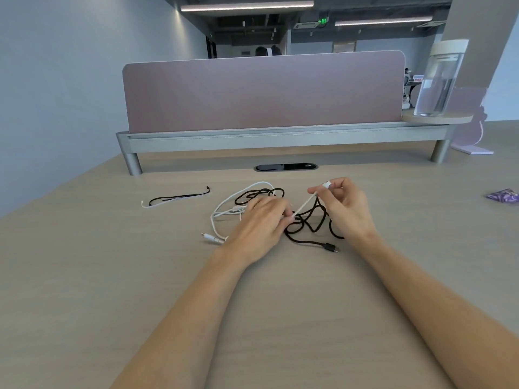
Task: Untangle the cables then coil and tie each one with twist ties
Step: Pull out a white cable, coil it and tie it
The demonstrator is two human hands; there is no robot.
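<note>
Left grip: I am seeing the left grip [261,223] lying low over the middle of the tangle, palm down, its fingertips curling in and pinching the white cable [304,204] where it is meeting the black loops.
Right grip: the right grip [345,209] is hovering just right of the tangle, thumb and forefinger pinching the white plug [327,185] at the cable's end, the other fingers curling loosely.
White cable: it is running taut and slanted from the right grip down to the left fingertips; the rest is looping out on the far and left side of the left grip, its other plug [210,237] lying flat on the tabletop [112,276] near the left wrist.
Black cable: the black cable [306,241] is lying in loose loops between and beyond the two grips, crossing the white one; its black plug [331,247] is resting on the near side, between the wrists.
Twist ties: a black twist tie [179,197] and a white twist tie [146,205] are lying side by side, well to the left of the tangle.
Far side: a mauve divider panel [264,91] is standing on a grey rail, with an oval cable port [286,167] in front of it.
Right side: a clear water bottle [438,80] is standing upright on a round wooden stand [438,118]; a purple wrapper [502,196] is lying at the right edge.
</note>
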